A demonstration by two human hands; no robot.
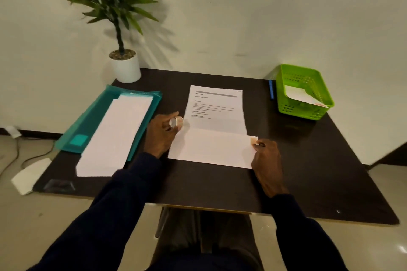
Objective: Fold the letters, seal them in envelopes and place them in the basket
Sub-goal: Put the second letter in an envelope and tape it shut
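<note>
Lying mid-table, the letter [217, 114] is being folded: the near flap's right corner is being pinched by the right hand [267, 157], its left edge gripped by curled fingers [177, 122] of the left hand [162, 133].

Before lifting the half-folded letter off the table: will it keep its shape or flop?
Probably floppy: the letter is a single thin sheet, likely to sag if lifted by one edge. Its folded flap, pinched at a corner by the right hand, may spring open when released. It likely slides easily on the smooth table.
</note>
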